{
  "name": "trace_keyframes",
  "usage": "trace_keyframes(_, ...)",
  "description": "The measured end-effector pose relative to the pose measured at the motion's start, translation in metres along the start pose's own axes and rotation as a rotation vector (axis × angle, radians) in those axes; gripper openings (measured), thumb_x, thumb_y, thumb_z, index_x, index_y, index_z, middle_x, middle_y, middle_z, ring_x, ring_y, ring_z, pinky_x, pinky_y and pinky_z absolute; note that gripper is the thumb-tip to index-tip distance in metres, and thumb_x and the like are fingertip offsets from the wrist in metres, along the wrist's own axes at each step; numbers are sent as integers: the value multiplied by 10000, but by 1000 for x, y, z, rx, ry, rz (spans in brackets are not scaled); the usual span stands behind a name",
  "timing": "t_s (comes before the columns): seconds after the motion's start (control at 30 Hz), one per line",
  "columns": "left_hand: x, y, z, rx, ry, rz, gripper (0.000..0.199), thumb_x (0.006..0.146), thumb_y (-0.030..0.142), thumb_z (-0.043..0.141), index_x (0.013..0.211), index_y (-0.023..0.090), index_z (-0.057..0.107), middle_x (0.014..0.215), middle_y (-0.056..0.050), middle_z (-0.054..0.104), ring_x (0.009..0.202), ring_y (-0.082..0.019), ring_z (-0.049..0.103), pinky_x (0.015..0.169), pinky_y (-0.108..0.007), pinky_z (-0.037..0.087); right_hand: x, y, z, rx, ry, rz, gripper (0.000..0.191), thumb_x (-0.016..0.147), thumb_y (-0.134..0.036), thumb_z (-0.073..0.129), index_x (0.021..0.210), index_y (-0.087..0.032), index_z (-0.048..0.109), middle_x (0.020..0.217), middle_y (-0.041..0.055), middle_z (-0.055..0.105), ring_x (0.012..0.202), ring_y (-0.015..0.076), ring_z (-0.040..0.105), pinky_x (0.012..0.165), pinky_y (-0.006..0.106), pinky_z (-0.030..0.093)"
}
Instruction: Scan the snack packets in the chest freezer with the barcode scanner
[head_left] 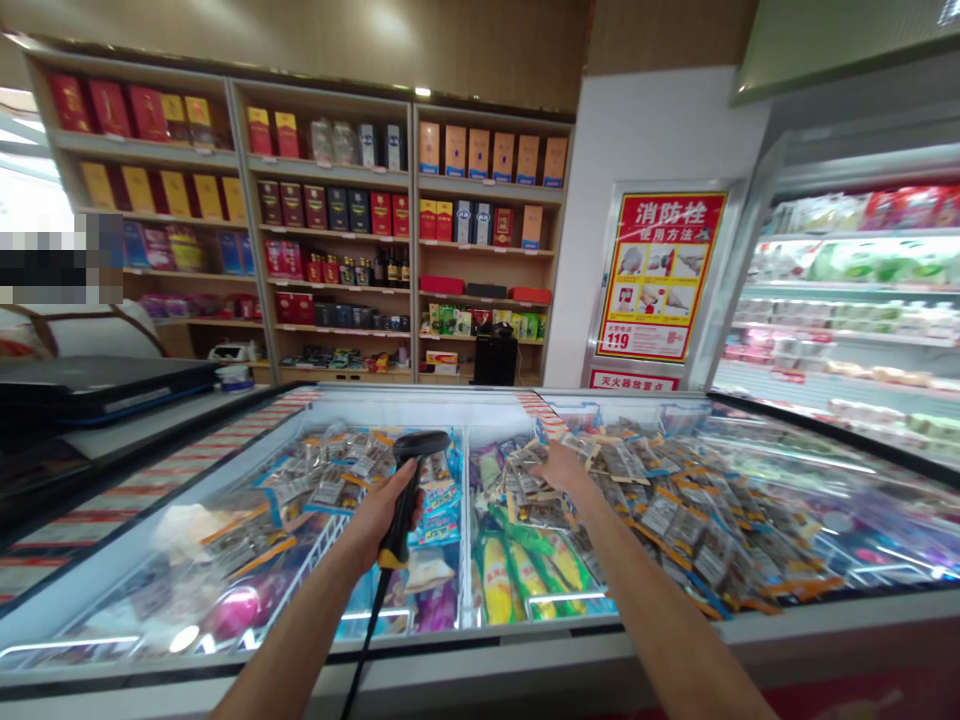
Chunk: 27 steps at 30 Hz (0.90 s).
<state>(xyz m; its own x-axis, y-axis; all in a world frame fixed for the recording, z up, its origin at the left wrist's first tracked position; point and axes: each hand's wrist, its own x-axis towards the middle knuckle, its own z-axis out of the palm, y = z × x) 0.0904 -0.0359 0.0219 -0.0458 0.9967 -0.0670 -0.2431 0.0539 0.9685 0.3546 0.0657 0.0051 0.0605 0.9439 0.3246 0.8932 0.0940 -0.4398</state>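
- In the head view, the person's left hand (388, 505) is closed around the grip of a black and yellow scanner (405, 505), its head uppermost and its cord (373, 630) trailing down over the near edge of the chest freezer (525, 641).
- The scanner should handle as a light, stiff piece with a hard shell; the grip below the head looks the best place to hold it, as the left hand does, with the cord likely to tug a little.
- The right hand (562, 468) is at the small clear-fronted packets (679, 525) heaped over the freezer's middle and right; whether its fingers pinch one or only touch the heap, one cannot tell.
- Those packets look light and flexible, probably slick-skinned and apt to slide over one another; a flat edge or corner would give the surest pinch, with little squeeze on the contents.
- Nearer the person than the right hand lie yellow and green packs (497, 580), seemingly bulkier and firmer.
- Both forearms reach forward from the near side, the left slanting inward with the wrist raised, the right stretched farther out, fingers pointing away and inward.
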Motion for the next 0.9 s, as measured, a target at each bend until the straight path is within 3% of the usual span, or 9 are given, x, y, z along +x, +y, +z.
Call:
trace_keyframes(0.1,-1,1,0,-9,-11,1,388,643,522,570,651,142,489,500,10,525,371,-73,459,348,-182,349,0,-7,-1,78,108,4,442,618,-235,593,1035,-111,513,1019,136,611,961,241,561,779,305,415)
trace_keyframes(0.3,-8,7,6,15,-64,30,370,671,499,559,737,136,520,502,13,523,376,-72,455,352,-179,345,-5,-23,15,325,333,36,444,624,-291,578,1021,-158,432,884,82,629,822,228,601,692,306,435)
trace_keyframes(0.6,-17,21,10,-4,-213,21,374,664,501,570,756,140,545,526,19,510,397,-63,450,364,-168,323,0,-38,33,269,307,45,462,634,-284,598,1039,-154,416,850,97,631,807,235,604,663,294,416)
trace_keyframes(0.9,-18,19,12,14,-241,-19,386,642,508,588,735,138,528,533,14,518,394,-66,451,364,-172,311,-1,-46,42,316,323,5,439,640,-277,587,1026,-156,418,850,95,637,754,228,613,630,292,419)
